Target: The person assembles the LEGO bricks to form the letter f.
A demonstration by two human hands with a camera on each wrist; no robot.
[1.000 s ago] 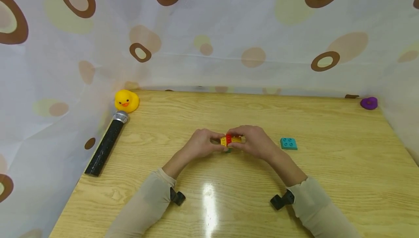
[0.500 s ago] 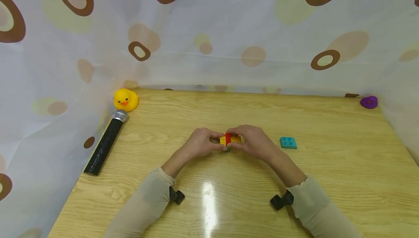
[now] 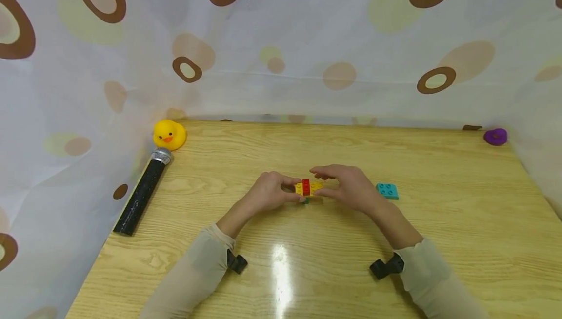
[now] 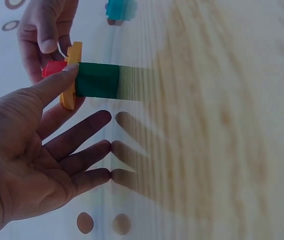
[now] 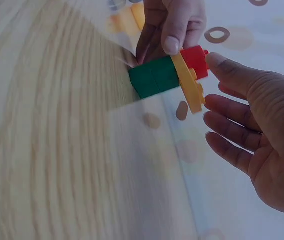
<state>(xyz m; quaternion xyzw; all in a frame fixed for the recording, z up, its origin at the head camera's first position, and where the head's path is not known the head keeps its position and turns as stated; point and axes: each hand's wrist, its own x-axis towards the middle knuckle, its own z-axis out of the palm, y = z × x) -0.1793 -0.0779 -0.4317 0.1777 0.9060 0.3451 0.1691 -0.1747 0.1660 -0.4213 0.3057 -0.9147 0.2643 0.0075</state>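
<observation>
A small stack of toy building bricks stands near the table's middle. Its base is a green block [image 4: 98,80], with a flat yellow plate [image 3: 299,189] across it and a red brick [image 3: 306,187] on top. My left hand [image 3: 273,192] pinches the left end of the yellow plate between thumb and index finger; its other fingers are spread in the left wrist view. My right hand [image 3: 353,188] is beside the stack's right end, fingers parted and nothing gripped. In the right wrist view its thumb tip is close by the red brick; whether it touches cannot be told.
A turquoise brick [image 3: 387,191] with studs lies right of my right hand. At the back left are a yellow rubber duck [image 3: 169,135] and a black microphone [image 3: 142,194]. A purple toy [image 3: 495,137] sits in the far right corner. Patterned cloth [image 3: 281,41] hangs behind.
My right hand has let go of the red brick and drawn slightly back to the right, its fingers opening. My left hand has stayed on the yellow plate.
</observation>
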